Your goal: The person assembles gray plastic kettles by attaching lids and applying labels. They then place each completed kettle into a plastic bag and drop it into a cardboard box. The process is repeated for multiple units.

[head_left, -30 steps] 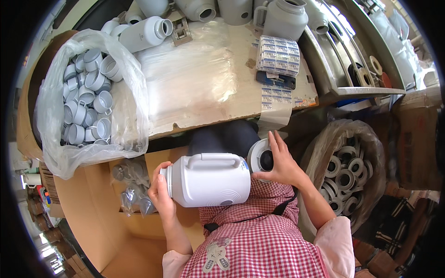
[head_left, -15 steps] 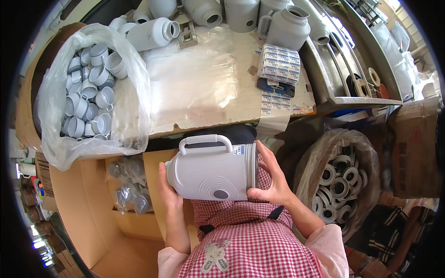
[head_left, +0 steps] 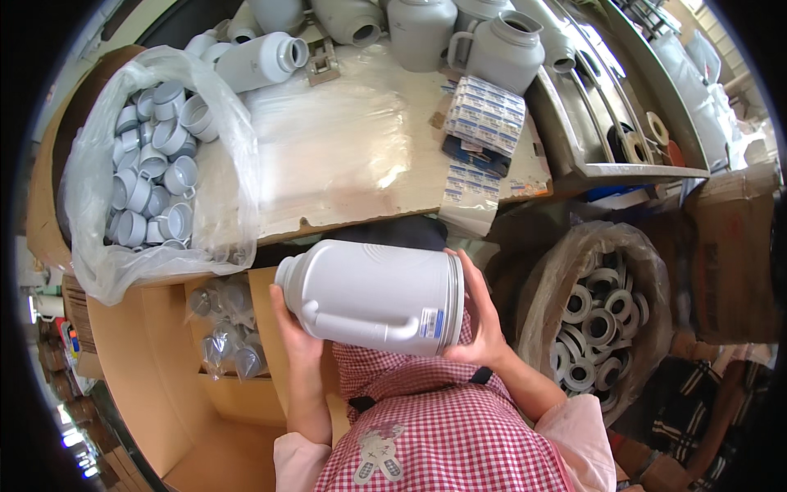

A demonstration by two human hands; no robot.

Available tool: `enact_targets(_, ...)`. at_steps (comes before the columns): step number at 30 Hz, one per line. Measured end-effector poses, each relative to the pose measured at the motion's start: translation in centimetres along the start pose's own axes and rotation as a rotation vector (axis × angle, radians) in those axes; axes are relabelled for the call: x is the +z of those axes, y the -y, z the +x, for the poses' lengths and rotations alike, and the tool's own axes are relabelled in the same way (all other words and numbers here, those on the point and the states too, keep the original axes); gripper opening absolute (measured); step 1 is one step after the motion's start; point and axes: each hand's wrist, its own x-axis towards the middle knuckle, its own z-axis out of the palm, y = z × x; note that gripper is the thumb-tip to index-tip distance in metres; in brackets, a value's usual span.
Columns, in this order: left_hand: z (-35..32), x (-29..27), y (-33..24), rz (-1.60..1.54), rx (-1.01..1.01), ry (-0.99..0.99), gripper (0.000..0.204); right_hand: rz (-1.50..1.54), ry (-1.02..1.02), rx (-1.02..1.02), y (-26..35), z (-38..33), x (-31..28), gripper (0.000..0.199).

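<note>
A grey vacuum jug (head_left: 369, 287) lies sideways between my two hands, above my lap. Its neck points left and its ringed base points right. The handle runs along the side facing me, and a small blue-and-white sticker (head_left: 431, 322) sits near the base end. My left hand (head_left: 297, 328) is closed against the neck and shoulder. My right hand (head_left: 482, 324) grips the base, with the thumb below and fingers over the far edge; part of the fingers is hidden behind the jug.
A plastic-lined box of grey cups (head_left: 156, 193) stands left, an open carton (head_left: 152, 353) below it. On the table, a sticker roll (head_left: 485, 115) lies near several grey jugs (head_left: 422, 33). At right are a bag of grey rings (head_left: 601, 328) and a metal tray (head_left: 631, 170).
The jug has been rolled in my hands: its handle swung from the far side to the side facing me, and the ringed oval mark turned away. It also shifted slightly left.
</note>
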Motion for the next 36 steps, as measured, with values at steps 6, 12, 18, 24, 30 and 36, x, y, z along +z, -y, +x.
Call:
enact_targets(6,1.1,-0.5,1.1,-0.286,0.008,0.067,0.065,0.158,-0.062,0.141,1.1,-0.1,0.9,0.14)
enact_targets(12,1.4,1.5,1.9,-0.109,-0.156,-0.079,0.055,-0.532,0.013,-0.282,3.0,0.5,-0.4,0.141)
enact_targets(18,-0.3,2.6,3.8,0.052,-0.235,-0.09,0.056,-0.712,0.076,-0.443,4.8,0.4,-1.1,0.115)
enact_targets(24,1.0,2.0,4.4,-0.24,-0.36,0.044,0.055,-0.54,-0.03,-0.324,3.8,0.1,-1.9,0.121)
enact_targets(30,2.4,2.0,2.7,-0.205,-0.202,-0.02,0.053,0.141,-0.107,0.338,2.1,-0.5,-2.9,0.117)
enact_targets(36,4.3,2.9,0.5,0.325,-0.108,0.258,0.046,-0.539,0.214,-0.13,3.6,0.6,-2.0,0.106)
